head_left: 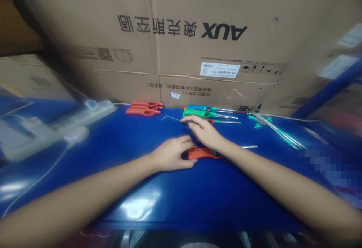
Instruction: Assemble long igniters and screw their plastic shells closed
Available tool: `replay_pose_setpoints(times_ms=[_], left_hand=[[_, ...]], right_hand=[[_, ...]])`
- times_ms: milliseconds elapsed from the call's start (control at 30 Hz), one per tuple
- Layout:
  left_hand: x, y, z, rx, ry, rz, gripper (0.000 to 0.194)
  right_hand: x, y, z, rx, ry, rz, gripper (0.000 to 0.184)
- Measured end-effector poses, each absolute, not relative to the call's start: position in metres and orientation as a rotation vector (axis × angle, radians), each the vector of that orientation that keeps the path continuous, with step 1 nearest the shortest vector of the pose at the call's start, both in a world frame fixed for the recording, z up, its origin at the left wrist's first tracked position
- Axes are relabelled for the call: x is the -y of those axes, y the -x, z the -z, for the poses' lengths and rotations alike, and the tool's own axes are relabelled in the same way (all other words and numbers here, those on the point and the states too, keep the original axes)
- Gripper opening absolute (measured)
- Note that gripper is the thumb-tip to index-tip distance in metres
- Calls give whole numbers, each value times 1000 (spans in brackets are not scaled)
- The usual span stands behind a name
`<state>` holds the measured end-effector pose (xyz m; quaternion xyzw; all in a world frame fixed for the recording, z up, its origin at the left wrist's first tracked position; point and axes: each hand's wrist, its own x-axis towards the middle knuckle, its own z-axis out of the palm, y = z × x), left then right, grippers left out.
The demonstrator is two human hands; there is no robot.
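An orange long-nosed lighter (203, 153) lies on the blue table, its metal tube pointing right, partly covered by my right forearm. My left hand (173, 153) has its thumb and fingers around the lighter's left end. Above it, my right hand (206, 133) is closed in a pinch on something small and dark, mostly hidden by the fingers. Just left of those fingertips are thin metal pieces (169, 117) on the table; whether they join the dark thing I cannot tell. Behind the right hand, green, blue and red long-nosed lighters (198, 113) lie side by side.
Orange lighter handles (144, 108) are stacked at the back. Metal tubes (283, 133) and green plastic bits (258, 126) lie at right. A white power strip (93, 116) with cables is at left. A large cardboard box (175, 63) stands behind the table (135, 187).
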<state>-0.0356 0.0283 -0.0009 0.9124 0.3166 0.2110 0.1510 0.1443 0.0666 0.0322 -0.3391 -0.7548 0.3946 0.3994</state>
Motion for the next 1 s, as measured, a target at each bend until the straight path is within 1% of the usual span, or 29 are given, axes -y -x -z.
replay_pose_setpoints(times_ms=[100, 267, 400, 600, 800, 1000], left_hand=[[-28, 36, 1, -925, -2635, -573, 35], [-29, 35, -2, -880, -2636, -528, 45], [-29, 34, -3, -873, -2637, -509, 47], [-28, 35, -2, -861, -2657, -546, 46], [-30, 36, 1, -834, -2634, -571, 47], [-31, 37, 3, -818, -2614, -624, 51]], right_hand=[[-54, -155, -40, 1700, 942, -1196, 26], [-40, -177, -50, 1246, 888, -1457, 24], [-42, -177, -49, 1219, 864, -1577, 25], [-64, -143, -38, 1452, 950, -1551, 28], [-80, -126, -29, 1521, 1219, -1542, 27], [-78, -131, -27, 1511, 1125, -1514, 29]])
